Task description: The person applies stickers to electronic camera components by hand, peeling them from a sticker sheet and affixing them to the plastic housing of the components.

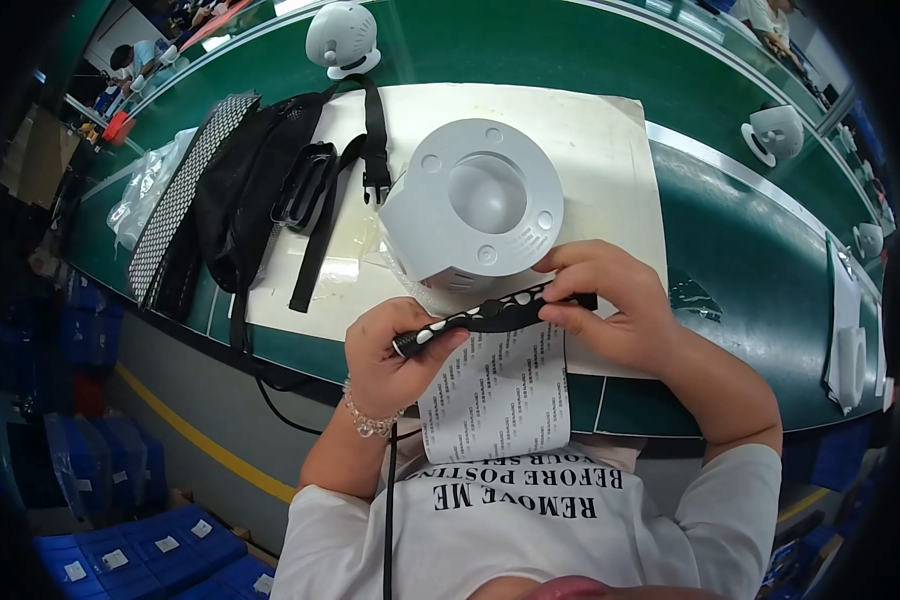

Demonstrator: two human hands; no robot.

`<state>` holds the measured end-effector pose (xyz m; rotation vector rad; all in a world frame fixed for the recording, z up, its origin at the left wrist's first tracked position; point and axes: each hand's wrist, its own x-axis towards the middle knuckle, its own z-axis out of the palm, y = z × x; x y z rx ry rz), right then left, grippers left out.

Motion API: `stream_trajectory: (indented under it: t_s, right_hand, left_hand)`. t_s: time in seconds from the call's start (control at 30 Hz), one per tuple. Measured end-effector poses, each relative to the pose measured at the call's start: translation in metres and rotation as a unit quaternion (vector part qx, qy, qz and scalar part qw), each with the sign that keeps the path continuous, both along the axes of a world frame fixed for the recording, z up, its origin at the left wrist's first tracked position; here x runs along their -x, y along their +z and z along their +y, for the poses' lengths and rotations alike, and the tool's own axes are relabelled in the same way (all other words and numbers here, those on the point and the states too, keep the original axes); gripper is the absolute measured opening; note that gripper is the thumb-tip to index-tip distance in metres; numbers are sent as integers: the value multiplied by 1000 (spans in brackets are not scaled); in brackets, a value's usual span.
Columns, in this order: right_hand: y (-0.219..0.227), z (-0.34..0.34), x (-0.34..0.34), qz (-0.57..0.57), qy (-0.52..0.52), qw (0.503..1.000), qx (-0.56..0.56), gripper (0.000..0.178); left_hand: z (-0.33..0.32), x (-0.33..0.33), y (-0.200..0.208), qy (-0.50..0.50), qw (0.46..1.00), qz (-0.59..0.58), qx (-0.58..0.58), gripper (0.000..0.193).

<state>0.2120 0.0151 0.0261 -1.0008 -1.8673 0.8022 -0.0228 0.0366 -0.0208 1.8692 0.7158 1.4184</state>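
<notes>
Between both hands is a sheet with printed white backing paper [495,395] hanging from a black, white-dotted top edge [490,313]. My left hand [390,345] pinches this edge at its left end, thumb on top. The fingers and thumb of my right hand [610,297] close on its right end. Just beyond the sheet sits a white plastic device [425,215], its round ring-shaped base turned up, with a round hollow in the middle. It rests on a cream-white board [600,150]; its underside is hidden.
A black bag with buckled straps [255,180] lies left of the device, beside black sheets with white dots [190,190] and clear plastic wrap [150,190]. Similar white devices [342,38] stand on the green bench [735,270]. Blue bins [160,550] fill the lower left.
</notes>
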Motion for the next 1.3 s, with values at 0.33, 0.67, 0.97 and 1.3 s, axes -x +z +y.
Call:
stream_trajectory:
  t_s: [0.33,0.67,0.97,1.3]
  right_hand:
    - [5,7,-17,27,87,992,-81,34]
    - [-3,1,-12,111,64,991,36,39]
    - [10,0,-16,136,74,976,154,36]
    - [18,2,-19,256,-29,953,157,34]
  left_hand:
    - [-1,6,-4,4,998,-26,-50,26]
    - [-1,5,-2,-16,999,-19,-40,25]
    - [-2,6,-4,-9,999,-23,-38,26]
    - [-3,4,2,2,997,21,-72,25]
